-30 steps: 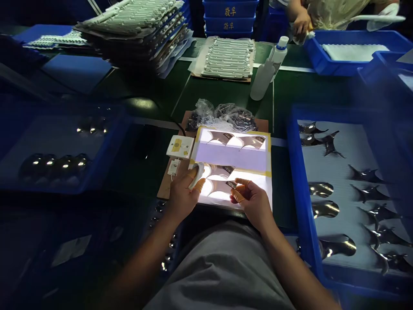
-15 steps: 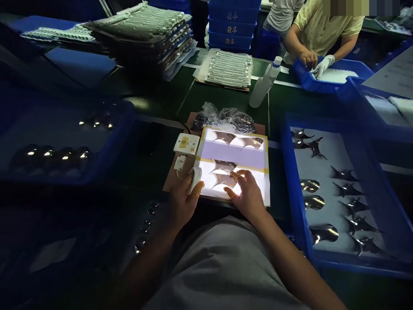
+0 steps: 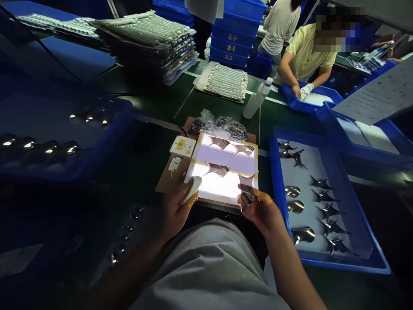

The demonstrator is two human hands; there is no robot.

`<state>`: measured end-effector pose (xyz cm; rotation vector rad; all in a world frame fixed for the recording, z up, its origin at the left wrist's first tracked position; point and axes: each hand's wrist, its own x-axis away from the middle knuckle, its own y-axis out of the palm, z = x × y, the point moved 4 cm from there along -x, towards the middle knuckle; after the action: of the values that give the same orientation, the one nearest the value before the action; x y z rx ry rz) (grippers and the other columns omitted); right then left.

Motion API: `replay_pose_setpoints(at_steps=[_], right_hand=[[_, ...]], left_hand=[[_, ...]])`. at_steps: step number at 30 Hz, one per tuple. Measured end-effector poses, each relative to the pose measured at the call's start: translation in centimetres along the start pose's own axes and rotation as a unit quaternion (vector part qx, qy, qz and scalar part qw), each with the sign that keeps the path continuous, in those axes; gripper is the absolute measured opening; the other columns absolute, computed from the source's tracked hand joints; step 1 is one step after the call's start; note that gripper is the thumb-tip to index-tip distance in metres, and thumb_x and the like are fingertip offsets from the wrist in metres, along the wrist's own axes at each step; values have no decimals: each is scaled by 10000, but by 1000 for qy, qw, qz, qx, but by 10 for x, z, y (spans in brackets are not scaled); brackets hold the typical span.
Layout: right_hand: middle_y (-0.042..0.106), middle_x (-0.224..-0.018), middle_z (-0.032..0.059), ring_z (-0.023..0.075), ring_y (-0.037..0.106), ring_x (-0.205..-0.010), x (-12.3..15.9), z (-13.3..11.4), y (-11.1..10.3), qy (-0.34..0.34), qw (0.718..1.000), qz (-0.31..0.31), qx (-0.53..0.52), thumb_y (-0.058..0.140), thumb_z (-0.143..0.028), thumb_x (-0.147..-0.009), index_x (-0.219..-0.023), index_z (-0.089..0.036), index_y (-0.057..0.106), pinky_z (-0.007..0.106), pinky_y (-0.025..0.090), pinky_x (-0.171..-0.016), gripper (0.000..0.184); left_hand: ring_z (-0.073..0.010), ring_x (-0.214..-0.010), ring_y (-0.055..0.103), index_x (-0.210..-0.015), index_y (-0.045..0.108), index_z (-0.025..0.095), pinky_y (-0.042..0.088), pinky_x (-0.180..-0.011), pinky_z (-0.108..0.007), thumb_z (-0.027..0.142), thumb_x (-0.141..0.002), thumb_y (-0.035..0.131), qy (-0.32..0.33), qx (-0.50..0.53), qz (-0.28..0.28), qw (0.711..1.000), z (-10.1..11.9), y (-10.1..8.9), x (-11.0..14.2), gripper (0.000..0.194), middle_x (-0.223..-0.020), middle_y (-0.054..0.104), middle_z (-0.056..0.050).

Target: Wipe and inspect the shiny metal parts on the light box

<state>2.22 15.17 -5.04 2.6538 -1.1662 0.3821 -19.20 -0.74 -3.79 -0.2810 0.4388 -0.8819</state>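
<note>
A blue tray (image 3: pixel 97 161) of shiny metal pieces sits at far left. The left hand (image 3: pixel 174 213) pinches a white cloth (image 3: pixel 192 189) beside a lit panel (image 3: pixel 219 187) bearing more pieces. The right hand (image 3: pixel 261 213) grips a curved metal piece (image 3: pixel 247 193) over the panel's near corner, beside another blue tray (image 3: pixel 342 263).

The right hand (image 3: pixel 261 213) pinches a glossy, curved, winged metal piece (image 3: pixel 247 193) above a glowing white light panel (image 3: pixel 219 185); the left hand (image 3: pixel 176 211) holds a white cloth (image 3: pixel 191 190).

A plastic squeeze bottle (image 3: pixel 256 102) stands beside a stack of pale strips (image 3: pixel 225 82).
</note>
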Motion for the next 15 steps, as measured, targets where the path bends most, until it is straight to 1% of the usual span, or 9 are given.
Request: replay_pose_setpoints(at_steps=[1, 3, 4, 6, 9, 11, 12, 14, 15], right_hand=[[672, -828, 93, 184, 517, -601, -3, 0, 1, 37, 996, -9, -79, 471, -609, -936, -1041, -195, 742, 265, 337, -444, 506], [676, -814, 94, 195, 530, -620, -11, 1, 5, 86, 980, -26, -176, 505, -603, -898, -1071, -197, 756, 250, 301, -434, 507], [680, -809, 92, 198, 535, -622, -15, 3, 7, 102, 973, -31, -205, 529, -590, -882, -1092, -197, 759, 246, 295, -434, 501], [689, -790, 90, 198, 537, -603, -22, 7, 9, 129, 962, -31, -239, 565, -574, -855, -1080, -191, 766, 242, 300, -434, 487], [659, -681, 62, 166, 490, -520, -27, 14, 13, 164, 952, -25, -256, 621, -559, -824, -940, -180, 761, 240, 335, -442, 420], [612, -608, 30, 127, 416, -454, -28, 17, 17, 186, 946, -32, -264, 656, -550, -803, -870, -174, 735, 219, 293, -412, 390], [603, -603, 19, 114, 391, -435, -28, 18, 19, 196, 942, -40, -270, 669, -546, -794, -867, -172, 725, 209, 260, -393, 386], [613, -629, 14, 103, 382, -418, -29, 18, 21, 216, 935, -54, -277, 672, -542, -789, -879, -171, 707, 200, 212, -366, 383], [625, -648, 17, 104, 401, -421, -29, 18, 21, 225, 932, -54, -277, 664, -540, -796, -882, -173, 697, 199, 222, -364, 379]], left_hand=[[-174, -732, 654, -1262, 698, 170, 537, -686, -263, 227, -957, 518, 43, -2, -21, 999, 5, 5, -5, 358, -849, 711, -37], [-170, -801, 666, -1317, 660, 181, 541, -707, -255, 131, -946, 461, 145, -20, -70, 987, 17, 17, -16, 424, -950, 707, -57], [-164, -806, 662, -1334, 644, 184, 536, -696, -249, 99, -939, 433, 193, -42, -97, 975, 23, 23, -22, 456, -972, 694, -62], [-150, -732, 623, -1300, 653, 195, 502, -619, -239, 76, -939, 405, 265, -115, -157, 944, 33, 36, -33, 454, -924, 648, -51], [-157, -651, 546, -1155, 693, 214, 446, -555, -264, 154, -980, 465, 344, -237, -234, 878, 44, 54, -43, 294, -839, 577, -31], [-181, -673, 551, -1092, 693, 211, 454, -566, -294, 234, -979, 529, 385, -292, -278, 830, 49, 64, -45, 201, -866, 582, -50], [-193, -678, 557, -1078, 689, 208, 459, -566, -307, 270, -972, 548, 400, -313, -296, 809, 50, 68, -44, 187, -888, 590, -64], [-209, -661, 562, -1049, 684, 204, 458, -548, -323, 310, -963, 560, 416, -349, -314, 779, 51, 74, -43, 184, -901, 599, -86], [-212, -658, 566, -1046, 684, 204, 459, -545, -324, 317, -966, 559, 418, -366, -313, 771, 51, 75, -42, 186, -896, 601, -90]])
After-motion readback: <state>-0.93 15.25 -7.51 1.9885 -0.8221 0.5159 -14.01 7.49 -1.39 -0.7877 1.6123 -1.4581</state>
